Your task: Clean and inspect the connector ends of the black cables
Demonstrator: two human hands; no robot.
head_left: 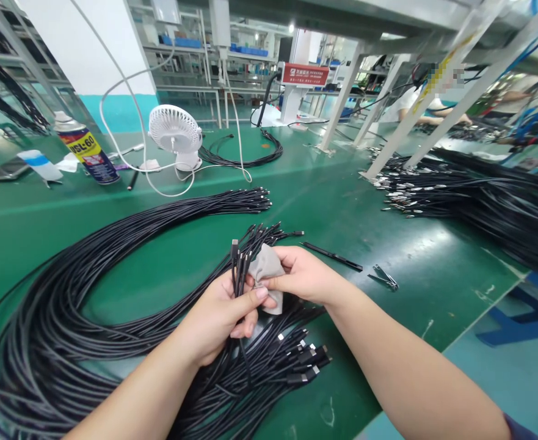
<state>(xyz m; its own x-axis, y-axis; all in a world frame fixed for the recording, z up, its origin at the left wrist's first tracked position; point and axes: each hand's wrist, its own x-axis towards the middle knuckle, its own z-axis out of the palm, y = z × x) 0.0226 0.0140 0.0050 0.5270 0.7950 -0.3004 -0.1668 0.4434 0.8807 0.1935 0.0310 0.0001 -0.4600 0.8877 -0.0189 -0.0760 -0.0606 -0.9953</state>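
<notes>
Spray can (90, 153): stands at the far left of the green counter (319, 205), leaning in this view; a closed container, so its contents are hidden.
White fan (173, 128): just right of the can, with a pale cord looping around it.
Blue bins (250, 51): on shelves in the background, too far off to tell what they contain.
Black cable bundle (44, 342): sweeps in a wide curve over the counter's left half, its ends gathered towards the middle, some beneath the hands.
Left hand (223, 308): fingers curled closed around a few cable ends (240, 269) that point upward; its thumb meets the cloth.
Grey cloth (267, 264): folded between both hands, just right of the upright ends; whether a connector sits inside is hidden.
Right hand (304, 276): closed in a pinch on the cloth.
Step in hand: apparently wiping cable ends, judging by the cloth pressed close to them.
Next move: seems to call for a steady left grip and a firm right pinch.
Black tweezers (333, 256): lie right of the right hand, near a small metal clipper (385, 278).
Cable pile (493, 198): heaped at the far right.
</notes>
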